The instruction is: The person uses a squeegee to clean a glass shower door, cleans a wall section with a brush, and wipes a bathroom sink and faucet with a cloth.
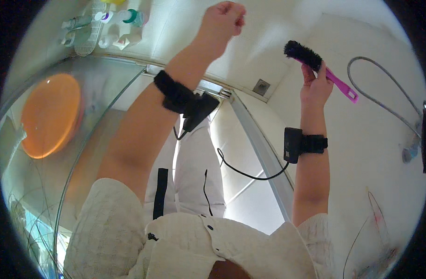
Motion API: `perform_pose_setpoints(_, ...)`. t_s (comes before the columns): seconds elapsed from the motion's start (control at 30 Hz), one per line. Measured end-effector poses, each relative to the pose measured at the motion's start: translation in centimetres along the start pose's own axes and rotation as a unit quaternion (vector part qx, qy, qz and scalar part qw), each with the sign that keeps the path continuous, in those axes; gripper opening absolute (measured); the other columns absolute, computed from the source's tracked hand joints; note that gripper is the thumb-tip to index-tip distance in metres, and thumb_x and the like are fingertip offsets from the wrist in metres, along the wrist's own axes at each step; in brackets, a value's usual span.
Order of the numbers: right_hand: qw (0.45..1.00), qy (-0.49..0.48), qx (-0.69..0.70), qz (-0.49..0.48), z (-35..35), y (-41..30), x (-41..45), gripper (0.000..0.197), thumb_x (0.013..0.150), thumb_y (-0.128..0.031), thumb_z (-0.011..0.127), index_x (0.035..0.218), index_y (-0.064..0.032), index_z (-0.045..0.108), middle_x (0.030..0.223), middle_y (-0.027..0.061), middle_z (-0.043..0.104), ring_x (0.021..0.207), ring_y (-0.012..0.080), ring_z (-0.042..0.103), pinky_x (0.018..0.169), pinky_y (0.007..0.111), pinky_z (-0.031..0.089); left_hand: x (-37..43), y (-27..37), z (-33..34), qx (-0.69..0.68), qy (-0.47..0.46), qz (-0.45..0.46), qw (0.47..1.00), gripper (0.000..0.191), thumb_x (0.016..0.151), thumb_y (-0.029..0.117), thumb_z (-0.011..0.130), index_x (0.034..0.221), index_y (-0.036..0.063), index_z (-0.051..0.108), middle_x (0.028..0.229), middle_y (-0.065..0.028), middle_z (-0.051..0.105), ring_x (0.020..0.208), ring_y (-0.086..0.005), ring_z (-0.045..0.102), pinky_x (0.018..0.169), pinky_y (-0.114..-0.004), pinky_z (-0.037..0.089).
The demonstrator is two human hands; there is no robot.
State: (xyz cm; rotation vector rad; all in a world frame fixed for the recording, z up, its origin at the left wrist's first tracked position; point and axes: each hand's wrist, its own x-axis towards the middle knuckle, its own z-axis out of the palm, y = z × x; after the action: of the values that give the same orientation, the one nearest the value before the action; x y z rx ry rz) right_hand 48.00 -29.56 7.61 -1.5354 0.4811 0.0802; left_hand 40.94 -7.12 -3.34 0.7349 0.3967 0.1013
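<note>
My right hand (316,83) grips a scrubbing brush (340,85) with a pink plastic handle and thick black bristles. The bristle head points up and to the left, over the pale shower floor, and the holed handle end sticks out to the right. My left hand (227,17) is farther out, at the top of the view, with its fingers curled in. Nothing shows between them, though the palm is hidden. Each forearm wears a black strapped device (293,144) with a cable.
A metal drain (261,87) is set in the floor near the door frame (258,146). At right hangs a grey shower hose (384,101). A glass panel edge (94,129) runs at left, beside an orange basin (52,117). Several bottles (132,17) stand by a white rack (90,31).
</note>
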Motion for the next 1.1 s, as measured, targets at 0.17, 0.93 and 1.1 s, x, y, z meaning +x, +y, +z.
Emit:
perform_pose_setpoints(0.17,0.987,0.109,-0.017,-0.120,-5.4,-2.5,2.0,0.016,0.082,-0.012,0.057,0.091,-0.0033,0.048,0.080,0.0056,0.052,0.070,0.0157,0.056,0.057,0.028,0.052,0.4,4.9,2.6,0.206,0.022,0.016,0.978,0.009,0.075,0.010,0.050,0.067,0.0080,0.047,0.061,-0.0003,0.041,0.054,-0.0106,0.042,0.050,-0.024,0.038)
perform_pose_setpoints(0.93,0.934,0.044,0.225,-0.274,-32.9,-40.8,13.9,0.058,0.089,-0.043,0.022,0.113,0.0076,0.039,0.113,0.0231,0.048,0.105,0.0341,0.048,0.090,0.043,0.041,-5.2,2.2,5.6,0.181,0.081,-0.161,0.967,0.010,0.083,0.014,0.055,0.078,0.0052,0.054,0.061,0.0009,0.047,0.047,-0.0060,0.038,0.042,-0.019,0.030)
perform_pose_setpoints(1.1,0.967,0.065,0.118,-0.215,-30.8,-39.5,13.5,0.062,0.089,-0.044,0.019,0.117,0.0079,0.037,0.116,0.0244,0.047,0.108,0.0348,0.046,0.090,0.047,0.040,-6.4,1.1,5.5,0.198,0.084,-0.171,0.962,0.012,0.084,0.015,0.056,0.077,0.0057,0.054,0.060,0.0013,0.047,0.048,-0.0053,0.036,0.042,-0.019,0.029)
